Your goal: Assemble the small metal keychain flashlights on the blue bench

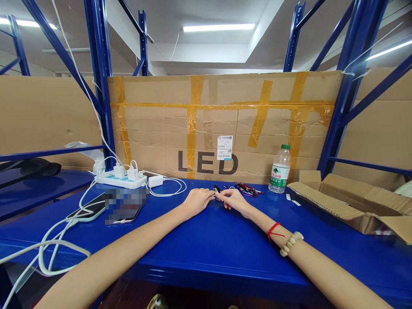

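Black and slim, a pen-like piece (217, 188) sits at the meeting point of both hands, above the far half of the blue table (193, 253). The right hand (234, 200) has a narrow grip, thumb and forefinger closed on this piece, the other fingers curled underneath. The left hand (198, 201) brings its fingertips up against the same spot, palm down, knuckles up; whether its grip is closed on anything I cannot tell. Both forearms stretch forward from the lower corners and converge, the right one wearing a red string (274, 231) and a bracelet of pale beads (291, 243).

Just beyond the right hand lies a loose pile of slim pens (248, 189) in dark red, purple and black. To the right of them stands a capped bottle (280, 169), upright; its white and green label bears red Chinese characters, the last two apparently 山泉. Farther right is an open cardboard box (328, 204).

Behind the table, a large cardboard panel (154, 137) crossed with brown tape reads "LED" in big black letters; a white sticker (224, 148) overlaps the D, its print too small to read. On the left are a white power strip (122, 180) with plugs and cables, and two phones (93, 210), one partly pixelated.
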A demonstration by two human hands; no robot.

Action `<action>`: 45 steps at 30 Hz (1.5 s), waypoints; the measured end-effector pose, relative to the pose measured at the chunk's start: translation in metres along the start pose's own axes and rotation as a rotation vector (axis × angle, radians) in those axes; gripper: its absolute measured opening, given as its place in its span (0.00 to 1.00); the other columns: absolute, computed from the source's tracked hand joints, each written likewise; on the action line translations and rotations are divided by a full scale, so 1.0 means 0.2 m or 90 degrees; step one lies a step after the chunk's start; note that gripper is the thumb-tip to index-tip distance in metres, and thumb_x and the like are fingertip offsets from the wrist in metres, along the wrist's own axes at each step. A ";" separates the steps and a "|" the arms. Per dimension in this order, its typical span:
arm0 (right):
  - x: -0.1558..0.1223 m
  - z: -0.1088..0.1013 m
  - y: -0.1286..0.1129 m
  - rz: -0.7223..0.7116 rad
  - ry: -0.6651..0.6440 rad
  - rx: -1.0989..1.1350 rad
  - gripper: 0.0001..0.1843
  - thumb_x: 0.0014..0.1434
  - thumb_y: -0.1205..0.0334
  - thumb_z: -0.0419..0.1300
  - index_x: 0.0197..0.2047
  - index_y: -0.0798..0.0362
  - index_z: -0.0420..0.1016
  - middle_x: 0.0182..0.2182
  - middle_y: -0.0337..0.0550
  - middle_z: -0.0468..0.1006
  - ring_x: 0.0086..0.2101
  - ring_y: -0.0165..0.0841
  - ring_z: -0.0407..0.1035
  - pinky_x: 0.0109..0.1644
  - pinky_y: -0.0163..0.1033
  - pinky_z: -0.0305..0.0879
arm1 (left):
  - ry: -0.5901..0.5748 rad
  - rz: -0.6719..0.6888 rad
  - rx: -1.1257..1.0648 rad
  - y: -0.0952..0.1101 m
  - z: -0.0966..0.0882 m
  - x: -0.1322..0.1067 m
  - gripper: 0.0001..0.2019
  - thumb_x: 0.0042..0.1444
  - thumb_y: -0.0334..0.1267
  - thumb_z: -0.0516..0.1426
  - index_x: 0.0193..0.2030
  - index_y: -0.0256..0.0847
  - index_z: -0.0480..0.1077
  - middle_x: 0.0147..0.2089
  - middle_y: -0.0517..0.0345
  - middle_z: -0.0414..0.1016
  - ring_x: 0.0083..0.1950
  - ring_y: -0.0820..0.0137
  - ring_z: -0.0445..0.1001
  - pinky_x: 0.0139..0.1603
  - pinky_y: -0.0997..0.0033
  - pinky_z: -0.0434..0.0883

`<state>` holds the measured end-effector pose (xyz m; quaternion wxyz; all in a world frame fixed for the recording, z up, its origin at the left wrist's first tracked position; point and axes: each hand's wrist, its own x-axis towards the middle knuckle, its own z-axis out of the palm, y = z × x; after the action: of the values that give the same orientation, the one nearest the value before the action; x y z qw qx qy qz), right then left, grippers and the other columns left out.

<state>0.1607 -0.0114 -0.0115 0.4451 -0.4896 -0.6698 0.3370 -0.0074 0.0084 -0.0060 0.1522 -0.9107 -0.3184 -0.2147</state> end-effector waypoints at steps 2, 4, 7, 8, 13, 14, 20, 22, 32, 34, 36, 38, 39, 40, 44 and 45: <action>0.00 0.00 0.00 -0.001 -0.006 0.001 0.20 0.42 0.46 0.59 0.20 0.57 0.69 0.13 0.33 0.64 0.14 0.20 0.57 0.14 0.26 0.51 | 0.000 -0.008 -0.006 0.00 0.00 0.00 0.12 0.60 0.38 0.43 0.40 0.39 0.66 0.37 0.53 0.72 0.39 0.66 0.71 0.39 0.71 0.65; 0.00 0.00 -0.01 -0.004 -0.011 0.002 0.19 0.42 0.46 0.59 0.21 0.57 0.69 0.13 0.33 0.64 0.14 0.20 0.57 0.14 0.26 0.51 | -0.003 -0.017 -0.015 0.01 -0.01 0.00 0.12 0.60 0.39 0.44 0.41 0.39 0.65 0.39 0.53 0.72 0.40 0.66 0.71 0.40 0.70 0.65; -0.01 0.00 -0.01 -0.009 -0.011 0.010 0.20 0.43 0.45 0.58 0.21 0.57 0.69 0.15 0.34 0.65 0.14 0.20 0.58 0.14 0.26 0.51 | -0.004 -0.033 -0.032 0.01 -0.01 0.00 0.12 0.60 0.39 0.43 0.44 0.40 0.63 0.41 0.54 0.72 0.42 0.66 0.71 0.41 0.70 0.66; -0.01 0.00 -0.02 -0.010 -0.010 0.014 0.21 0.44 0.45 0.57 0.22 0.57 0.69 0.16 0.35 0.66 0.14 0.20 0.58 0.14 0.27 0.51 | -0.004 -0.033 -0.038 0.02 -0.01 0.00 0.12 0.60 0.39 0.43 0.45 0.41 0.62 0.42 0.54 0.72 0.43 0.67 0.70 0.41 0.70 0.65; -0.01 0.00 -0.02 -0.007 -0.020 0.029 0.22 0.44 0.44 0.57 0.23 0.57 0.70 0.18 0.36 0.67 0.14 0.20 0.58 0.15 0.27 0.51 | 0.003 -0.024 -0.048 0.01 0.00 0.00 0.13 0.60 0.37 0.42 0.50 0.44 0.58 0.44 0.56 0.71 0.45 0.68 0.70 0.43 0.71 0.65; -0.01 0.00 -0.02 -0.006 -0.022 0.030 0.21 0.44 0.44 0.57 0.23 0.58 0.70 0.17 0.36 0.67 0.14 0.20 0.58 0.15 0.27 0.51 | 0.005 -0.027 -0.046 0.01 0.00 0.00 0.13 0.60 0.37 0.42 0.50 0.44 0.58 0.44 0.56 0.71 0.45 0.68 0.70 0.43 0.71 0.65; 0.00 0.00 -0.02 -0.007 -0.011 0.023 0.19 0.44 0.47 0.58 0.23 0.58 0.71 0.16 0.34 0.66 0.14 0.20 0.58 0.15 0.27 0.51 | 0.004 -0.046 -0.028 0.01 0.00 0.00 0.12 0.60 0.38 0.43 0.49 0.44 0.59 0.43 0.57 0.72 0.43 0.67 0.70 0.41 0.71 0.65; 0.00 0.00 -0.02 -0.009 -0.010 0.017 0.19 0.44 0.48 0.58 0.24 0.58 0.71 0.16 0.35 0.66 0.14 0.20 0.58 0.14 0.27 0.51 | 0.001 -0.049 -0.022 0.01 0.00 0.00 0.12 0.60 0.37 0.43 0.49 0.44 0.59 0.43 0.57 0.72 0.43 0.67 0.71 0.40 0.71 0.66; 0.00 0.01 -0.01 -0.036 0.005 -0.012 0.17 0.44 0.52 0.59 0.30 0.58 0.73 0.22 0.38 0.70 0.14 0.19 0.58 0.14 0.27 0.53 | -0.007 -0.068 -0.013 0.02 -0.01 0.00 0.12 0.60 0.37 0.42 0.48 0.43 0.59 0.43 0.56 0.72 0.42 0.66 0.72 0.38 0.71 0.66; 0.00 0.01 -0.01 -0.039 0.016 -0.020 0.17 0.44 0.52 0.60 0.31 0.58 0.73 0.23 0.39 0.71 0.14 0.20 0.58 0.14 0.27 0.53 | -0.005 -0.073 -0.019 0.02 0.00 0.00 0.12 0.60 0.38 0.41 0.47 0.43 0.60 0.43 0.56 0.72 0.41 0.66 0.72 0.37 0.71 0.66; 0.00 0.01 -0.01 -0.038 0.036 -0.015 0.18 0.43 0.52 0.61 0.33 0.58 0.73 0.24 0.40 0.72 0.14 0.20 0.58 0.14 0.27 0.53 | 0.000 -0.076 -0.025 0.02 0.00 0.00 0.12 0.61 0.38 0.41 0.47 0.43 0.59 0.43 0.56 0.72 0.41 0.66 0.72 0.37 0.71 0.66; 0.00 0.01 -0.02 -0.041 0.050 -0.004 0.19 0.42 0.52 0.62 0.35 0.57 0.73 0.25 0.40 0.72 0.15 0.20 0.58 0.14 0.27 0.53 | 0.005 -0.076 -0.035 0.02 0.00 0.00 0.12 0.61 0.39 0.41 0.47 0.43 0.59 0.44 0.57 0.72 0.42 0.66 0.72 0.38 0.70 0.66; 0.00 0.01 -0.02 -0.046 0.051 0.001 0.19 0.42 0.52 0.62 0.35 0.57 0.73 0.25 0.40 0.72 0.15 0.20 0.58 0.14 0.27 0.53 | 0.008 -0.075 -0.044 0.01 0.00 -0.01 0.12 0.61 0.38 0.41 0.48 0.44 0.59 0.44 0.57 0.72 0.42 0.66 0.71 0.39 0.70 0.67; 0.00 0.01 -0.02 -0.052 0.050 0.003 0.19 0.42 0.52 0.61 0.34 0.57 0.73 0.25 0.40 0.72 0.15 0.20 0.58 0.14 0.27 0.54 | 0.010 -0.074 -0.057 0.01 0.00 -0.01 0.12 0.61 0.38 0.40 0.48 0.44 0.59 0.44 0.57 0.71 0.43 0.67 0.71 0.39 0.70 0.67; -0.01 0.01 -0.02 -0.066 0.043 0.016 0.17 0.42 0.51 0.61 0.30 0.57 0.73 0.22 0.38 0.68 0.15 0.20 0.58 0.14 0.26 0.53 | 0.007 -0.071 -0.121 0.01 0.01 -0.01 0.13 0.61 0.38 0.40 0.48 0.45 0.58 0.46 0.58 0.70 0.44 0.67 0.70 0.40 0.71 0.67; -0.01 0.01 -0.02 -0.065 0.041 0.019 0.17 0.43 0.51 0.61 0.29 0.57 0.73 0.21 0.37 0.68 0.15 0.20 0.57 0.14 0.26 0.53 | 0.004 -0.068 -0.136 0.01 0.01 -0.01 0.13 0.61 0.38 0.40 0.48 0.45 0.58 0.47 0.58 0.70 0.45 0.67 0.70 0.40 0.71 0.67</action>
<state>0.1585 -0.0154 -0.0088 0.4899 -0.4587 -0.6745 0.3077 -0.0070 0.0073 -0.0084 0.0439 -0.9026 -0.3416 -0.2583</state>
